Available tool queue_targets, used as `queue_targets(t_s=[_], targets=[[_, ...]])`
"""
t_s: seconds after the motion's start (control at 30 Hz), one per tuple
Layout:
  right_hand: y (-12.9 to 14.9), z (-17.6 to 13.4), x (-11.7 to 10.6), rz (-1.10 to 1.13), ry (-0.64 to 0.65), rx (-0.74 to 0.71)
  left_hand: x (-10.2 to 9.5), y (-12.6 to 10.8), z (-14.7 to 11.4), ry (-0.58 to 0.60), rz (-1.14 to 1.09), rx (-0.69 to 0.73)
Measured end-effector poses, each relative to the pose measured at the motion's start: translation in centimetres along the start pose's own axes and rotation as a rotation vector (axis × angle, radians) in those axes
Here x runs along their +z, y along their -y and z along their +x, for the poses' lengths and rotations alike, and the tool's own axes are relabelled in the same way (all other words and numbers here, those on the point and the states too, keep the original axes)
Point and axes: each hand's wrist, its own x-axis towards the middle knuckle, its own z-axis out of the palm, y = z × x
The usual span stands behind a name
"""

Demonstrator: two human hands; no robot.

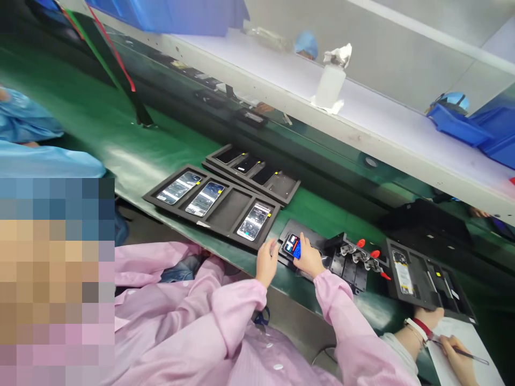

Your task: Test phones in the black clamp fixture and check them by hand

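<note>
A smartphone [292, 245] with a lit, colourful screen lies over a black fixture [311, 231] at the bench's front edge. My right hand [309, 257] grips its right side, fingers at the top and thumb lower down. My left hand [267, 264] is just left of the fixture, fingers a little apart, and nothing shows in it. Close beyond it is a black tray [228, 208] with lit phones, one of them a phone [254, 221] with a yellow tag. Toggle clamps [362, 253] with red tips stand right of my right hand.
Behind sits a second black tray [286, 185] with dark-screened phones. At right, another tray [420, 284] holds opened phone parts. A co-worker's hand [458, 356] holds a pen over white paper [446, 348]. A shelf [281, 94] with a white bottle [330, 86] overhangs the green bench. Co-workers sit at left.
</note>
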Motion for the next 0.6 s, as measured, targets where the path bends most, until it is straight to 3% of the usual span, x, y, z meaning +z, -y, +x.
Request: queue_targets(t_s=[0.1,0.23,0.33,0.43,0.5,0.6], targets=[[0.1,-1.3,-1.2,0.172,-0.137,-0.001,1.8,-0.2,-2.5,0.129,-0.417,-0.116],[2.3,-2.9,-3.8,0.55,-0.344,0.03,2.6,-2.8,-3.4,0.376,-0.775,0.0],[4.0,-4.3,-6.1,0.737,-0.375,0.17,0.4,-5.7,-3.8,0.452,-1.008,-0.038],[4.3,-6.8,-8.5,0.977,-0.247,0.228,-3.0,-8.2,-5.1,0.469,-1.191,-0.282],[3.9,-9.3,-9.7,1.193,-0.148,0.237,-5.2,-9.4,-6.2,0.438,-1.193,-0.378],[3.3,-12.9,-10.1,1.439,-0.176,0.282,-7.4,-10.7,-7.7,0.413,-1.096,-0.38]])
